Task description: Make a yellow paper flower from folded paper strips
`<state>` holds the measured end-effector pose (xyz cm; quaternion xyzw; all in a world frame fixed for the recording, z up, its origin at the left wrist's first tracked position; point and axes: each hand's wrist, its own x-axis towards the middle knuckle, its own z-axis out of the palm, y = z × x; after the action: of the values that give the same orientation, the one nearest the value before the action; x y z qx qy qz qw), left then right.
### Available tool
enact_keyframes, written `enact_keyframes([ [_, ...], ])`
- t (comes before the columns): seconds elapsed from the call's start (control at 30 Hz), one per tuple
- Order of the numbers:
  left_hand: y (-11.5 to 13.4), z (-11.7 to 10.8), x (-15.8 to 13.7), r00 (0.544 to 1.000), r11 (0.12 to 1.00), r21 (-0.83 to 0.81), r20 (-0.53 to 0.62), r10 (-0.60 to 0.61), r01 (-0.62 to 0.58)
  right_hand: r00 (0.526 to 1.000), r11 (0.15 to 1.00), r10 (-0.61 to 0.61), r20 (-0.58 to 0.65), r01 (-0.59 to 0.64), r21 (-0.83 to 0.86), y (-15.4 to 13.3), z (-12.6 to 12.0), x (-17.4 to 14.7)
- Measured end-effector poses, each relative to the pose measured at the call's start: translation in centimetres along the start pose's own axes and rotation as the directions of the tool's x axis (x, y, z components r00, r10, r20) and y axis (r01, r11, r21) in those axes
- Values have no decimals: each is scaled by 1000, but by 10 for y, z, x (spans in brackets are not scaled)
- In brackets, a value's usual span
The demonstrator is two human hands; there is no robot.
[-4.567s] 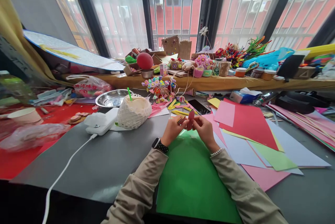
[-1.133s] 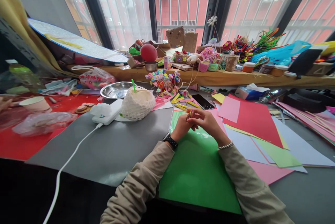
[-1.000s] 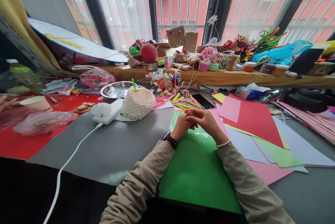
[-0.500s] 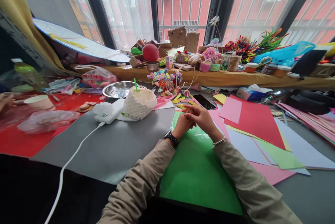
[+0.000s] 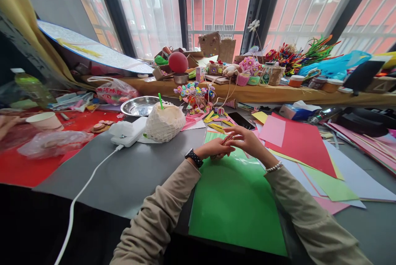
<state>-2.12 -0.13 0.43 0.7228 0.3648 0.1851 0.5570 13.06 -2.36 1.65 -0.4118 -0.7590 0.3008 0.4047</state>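
Paper (image 5: 227, 138), apparently being worked, shows between newly tipped left hand (image 5: 213, 148) and right hand (image 5: 249, 140) (either's grip: cannot tell).

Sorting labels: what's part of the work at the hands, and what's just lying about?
Likely in the work: left hand, right hand, small piece between them, mostly hidden, green sheet beneath, probably yellow strips.

Seemingly just lying about: phone, coconut, steel plate, green bottle.
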Motion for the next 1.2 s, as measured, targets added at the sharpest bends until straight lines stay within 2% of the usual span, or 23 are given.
enact_keyframes([
  [0.03,2,-4,-3,999,1000,19,41,-23,23,995,998,-40,89,44,-36,1,-5,-4],
  [0.1,4,-10,-6,974,993,58,195,-113,103,977,985,-107,187,129,-111,2,-13,-12],
  [0.17,5,-13,-7,925,978,101,319,-207,184,968,966,-136,212,176,-189,2,-15,-17],
  [0.23,5,-13,-6,886,962,132,377,-271,238,964,946,-154,219,208,-249,2,-14,-22],
  [0.4,5,-12,-2,859,954,151,416,-298,258,952,876,-225,207,290,-386,-2,-5,-29],
  [0.53,7,-13,-1,829,945,181,454,-327,273,949,838,-243,203,311,-449,-2,-1,-34],
  [0.7,6,-12,1,802,944,177,498,-330,278,948,854,-237,211,307,-421,4,1,-36],
  [0.83,7,-11,2,787,933,220,501,-359,285,961,870,-232,153,275,-409,8,5,-40],
  [0.9,7,-12,2,797,931,244,485,-361,273,967,881,-227,116,255,-399,9,6,-42],
  [1.0,8,-15,-1,871,958,238,423,-250,160,979,911,-190,66,201,-359,12,5,-44],
  [1.1,4,-19,-6,960,961,267,279,-13,-64,993,942,-113,-11,104,-318,15,-1,-45],
  [1.13,2,-20,-9,975,940,310,208,78,-141,995,950,-86,-39,70,-304,17,-3,-45],
  [1.2,-6,-20,-15,966,874,415,58,253,-254,995,959,-46,-84,21,-281,20,-5,-45],
])
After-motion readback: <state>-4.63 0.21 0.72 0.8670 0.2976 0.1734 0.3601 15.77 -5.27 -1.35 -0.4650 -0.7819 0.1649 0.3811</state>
